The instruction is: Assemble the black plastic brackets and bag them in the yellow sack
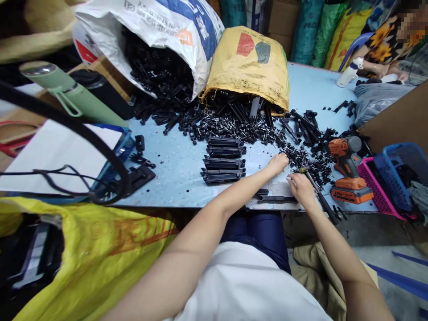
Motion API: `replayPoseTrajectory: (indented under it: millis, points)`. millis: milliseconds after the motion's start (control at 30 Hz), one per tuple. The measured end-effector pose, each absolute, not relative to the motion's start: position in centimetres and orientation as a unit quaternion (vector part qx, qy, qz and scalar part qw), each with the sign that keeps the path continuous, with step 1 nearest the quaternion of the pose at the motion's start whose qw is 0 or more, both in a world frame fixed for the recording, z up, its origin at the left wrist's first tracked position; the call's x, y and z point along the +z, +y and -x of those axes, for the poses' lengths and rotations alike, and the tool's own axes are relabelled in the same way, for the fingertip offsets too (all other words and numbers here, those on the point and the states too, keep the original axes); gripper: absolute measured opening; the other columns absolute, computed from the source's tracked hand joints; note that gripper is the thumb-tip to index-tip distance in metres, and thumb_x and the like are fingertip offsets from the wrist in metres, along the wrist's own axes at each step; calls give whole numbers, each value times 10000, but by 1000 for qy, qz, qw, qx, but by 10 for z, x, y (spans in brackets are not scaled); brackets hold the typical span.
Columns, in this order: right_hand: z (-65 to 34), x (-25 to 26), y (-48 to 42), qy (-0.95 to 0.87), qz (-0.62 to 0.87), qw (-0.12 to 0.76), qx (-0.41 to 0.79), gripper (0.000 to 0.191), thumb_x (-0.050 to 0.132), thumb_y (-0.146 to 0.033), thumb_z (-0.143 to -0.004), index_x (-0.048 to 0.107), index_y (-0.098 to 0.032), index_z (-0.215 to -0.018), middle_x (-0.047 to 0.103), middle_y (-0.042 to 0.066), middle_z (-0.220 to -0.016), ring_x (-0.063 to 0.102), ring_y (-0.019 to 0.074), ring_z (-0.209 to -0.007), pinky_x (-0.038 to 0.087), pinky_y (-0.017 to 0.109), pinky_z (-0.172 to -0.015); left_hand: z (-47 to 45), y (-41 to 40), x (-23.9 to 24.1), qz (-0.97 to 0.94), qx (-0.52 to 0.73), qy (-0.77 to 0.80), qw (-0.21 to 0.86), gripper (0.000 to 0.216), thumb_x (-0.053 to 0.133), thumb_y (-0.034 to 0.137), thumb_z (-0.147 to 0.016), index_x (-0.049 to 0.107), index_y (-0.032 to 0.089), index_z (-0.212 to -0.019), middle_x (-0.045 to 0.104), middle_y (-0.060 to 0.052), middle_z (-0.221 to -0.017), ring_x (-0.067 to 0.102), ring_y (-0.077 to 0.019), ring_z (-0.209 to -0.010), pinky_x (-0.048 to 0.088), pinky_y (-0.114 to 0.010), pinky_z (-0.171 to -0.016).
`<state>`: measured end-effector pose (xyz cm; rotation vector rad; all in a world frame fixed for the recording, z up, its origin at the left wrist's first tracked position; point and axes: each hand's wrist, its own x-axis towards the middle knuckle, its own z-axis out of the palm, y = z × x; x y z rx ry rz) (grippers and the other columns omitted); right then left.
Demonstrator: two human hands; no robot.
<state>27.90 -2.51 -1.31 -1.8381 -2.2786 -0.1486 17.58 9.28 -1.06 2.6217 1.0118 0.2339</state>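
Note:
My left hand (278, 164) reaches to the near edge of a heap of small black parts with metal pins (240, 127). Its fingers are curled together at the heap, and what they hold, if anything, is hidden. Close beside it, my right hand (301, 187) has its fingertips drawn together over a small item too tiny to name. Just under the right hand lies a long black plastic part (276, 199) at the table's front edge. A hammer (317, 189) rests to the right of that hand, head away from me. Left of my arms, folded black plastic pieces (223, 160) are stacked in a row.
An orange cordless drill (347, 169) stands at right beside pink (374, 187) and blue baskets (404, 165). A white sack (160, 26) and a yellow sack (247, 67) spill black parts. A green flask (72, 96) and a cable (83, 142) are at left. Another person's hands (384, 70) are far right.

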Motion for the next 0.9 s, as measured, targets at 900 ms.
replayPoseTrajectory:
  millis: [900]
  points:
    - [-253, 3, 23, -762, 611, 148, 155, 151, 589, -268, -776, 654, -157, -856, 665, 61, -825, 603, 176, -749, 463, 276, -690, 21, -1, -42, -898, 227, 377, 20, 191, 396, 184, -905, 578, 132, -928, 615, -76, -810, 575, -165, -756, 490, -292, -703]
